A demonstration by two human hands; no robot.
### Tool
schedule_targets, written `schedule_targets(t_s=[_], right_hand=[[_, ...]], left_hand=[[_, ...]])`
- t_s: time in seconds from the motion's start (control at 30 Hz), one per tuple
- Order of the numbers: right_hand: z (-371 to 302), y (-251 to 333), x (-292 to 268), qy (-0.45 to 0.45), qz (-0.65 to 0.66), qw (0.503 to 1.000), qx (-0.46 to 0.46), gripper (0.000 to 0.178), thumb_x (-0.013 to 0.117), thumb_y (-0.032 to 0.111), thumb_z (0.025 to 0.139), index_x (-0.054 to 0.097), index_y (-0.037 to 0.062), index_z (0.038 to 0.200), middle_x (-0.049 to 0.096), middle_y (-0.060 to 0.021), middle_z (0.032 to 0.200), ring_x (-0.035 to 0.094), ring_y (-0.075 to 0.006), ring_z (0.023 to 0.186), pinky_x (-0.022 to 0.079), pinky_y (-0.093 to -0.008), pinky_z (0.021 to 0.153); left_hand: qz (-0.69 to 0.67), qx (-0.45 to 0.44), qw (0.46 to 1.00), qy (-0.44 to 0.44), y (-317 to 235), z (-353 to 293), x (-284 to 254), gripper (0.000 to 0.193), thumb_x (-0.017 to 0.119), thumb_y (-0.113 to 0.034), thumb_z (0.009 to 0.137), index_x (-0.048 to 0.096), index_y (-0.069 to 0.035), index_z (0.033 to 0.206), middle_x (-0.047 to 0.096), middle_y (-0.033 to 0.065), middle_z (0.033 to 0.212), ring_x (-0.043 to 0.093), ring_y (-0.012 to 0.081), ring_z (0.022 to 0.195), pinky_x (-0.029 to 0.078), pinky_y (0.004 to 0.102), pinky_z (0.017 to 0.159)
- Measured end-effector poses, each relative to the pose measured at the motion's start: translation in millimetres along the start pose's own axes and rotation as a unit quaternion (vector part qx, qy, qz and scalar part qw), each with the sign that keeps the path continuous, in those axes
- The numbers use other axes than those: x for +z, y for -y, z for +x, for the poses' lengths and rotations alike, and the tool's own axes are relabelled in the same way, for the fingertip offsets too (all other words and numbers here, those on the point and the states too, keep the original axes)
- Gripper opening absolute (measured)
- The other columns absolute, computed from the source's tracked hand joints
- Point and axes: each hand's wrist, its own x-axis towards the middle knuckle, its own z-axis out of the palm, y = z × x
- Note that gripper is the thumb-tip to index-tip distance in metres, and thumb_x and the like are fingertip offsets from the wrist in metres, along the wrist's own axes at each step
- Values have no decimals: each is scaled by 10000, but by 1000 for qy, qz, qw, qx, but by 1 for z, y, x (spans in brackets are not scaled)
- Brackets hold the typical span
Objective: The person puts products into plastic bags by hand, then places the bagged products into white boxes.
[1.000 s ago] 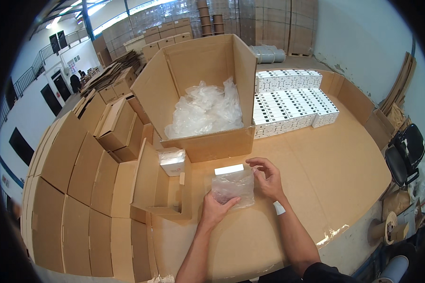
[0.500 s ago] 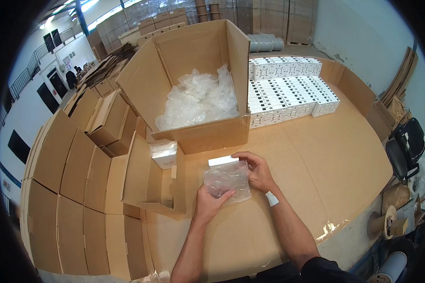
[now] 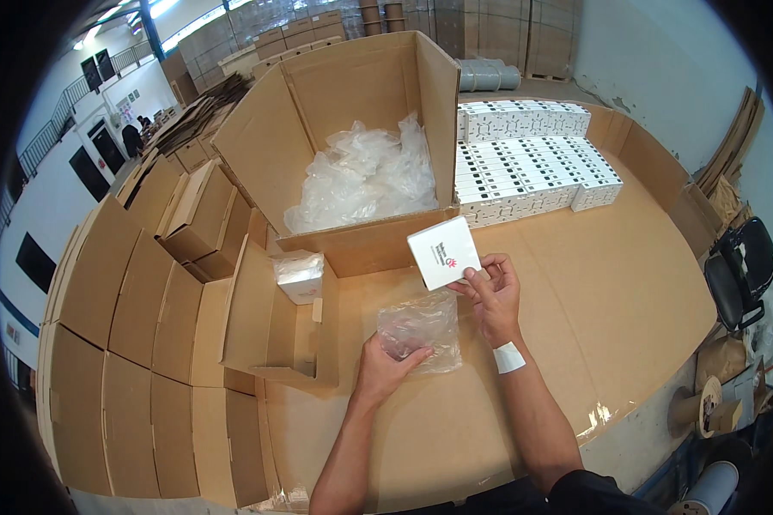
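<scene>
Head view: the white square box (image 3: 445,252) is held up over the cardboard-covered surface (image 3: 614,330), toward the far edge from the clear plastic bag (image 3: 434,330). Behind it stands the large carton (image 3: 361,251); whether they touch, I cannot tell. The small open carton (image 3: 303,374) sits by the surface's left edge.

The box hangs from a pinch near its lower right corner, so an easing thumb could let it pivot or drop, denting a corner on the surface. A swing farther out might knock it against the large carton's wall. The limp bag could crumple or slide if its one-sided grip loosens.

The right hand (image 3: 496,302) is nearly closed, thumb on the printed face, fingers behind, wrist angled inward. The left hand (image 3: 385,369) is half-curled, thumb over the bag's near left corner, fingers largely hidden beneath.
</scene>
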Motion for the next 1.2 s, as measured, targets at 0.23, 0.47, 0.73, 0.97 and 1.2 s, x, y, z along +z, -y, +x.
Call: schedule_targets(t_s=[0.23, 0.47, 0.73, 0.97, 1.2], right_hand=[[-3, -5, -3, 23, 84, 996, 29, 200, 674, -32, 942, 504, 23, 1032, 645, -131, 1094, 702, -252, 1026, 636, -418, 881], [-5, -8, -6, 69, 22, 997, 22, 180, 698, 11, 945, 534, 47, 1008, 694, -115, 1049, 670, -155, 969, 547, -314, 899], [-3, -2, -13, 99, -27, 995, 22, 164, 689, 21, 944, 538, 52, 1000, 693, -95, 1036, 644, -137, 974, 489, -288, 885], [-1, 0, -19, 111, -44, 992, 28, 176, 692, 7, 935, 543, 41, 1023, 665, -60, 979, 627, -120, 932, 500, -283, 851], [-5, 2, -9, 137, -82, 986, 36, 171, 684, -4, 935, 545, 38, 1026, 653, -52, 967, 626, -116, 918, 501, -270, 833]], left_hand=[[-1, -1, 1000, 18, -1, 1, 1, 421, 862, -89, 811, 643, 15, 1155, 740, 83, 994, 689, 134, 891, 557, 290, 794], [19, 4, 1000, 7, -6, -1, 2, 460, 857, -55, 805, 616, 22, 1189, 731, 90, 999, 692, 147, 904, 563, 289, 796], [11, -22, 1000, 13, -8, 0, 0, 459, 848, -24, 805, 594, 22, 1184, 720, 95, 1008, 687, 154, 925, 566, 296, 810], [41, -10, 999, 15, -9, 1, 0, 446, 843, -34, 810, 611, 20, 1187, 726, 100, 1044, 689, 153, 966, 563, 313, 847], [-20, 35, 999, 19, -3, 2, 1, 492, 816, -46, 837, 592, 16, 1272, 719, 96, 1107, 692, 143, 975, 563, 313, 868]])
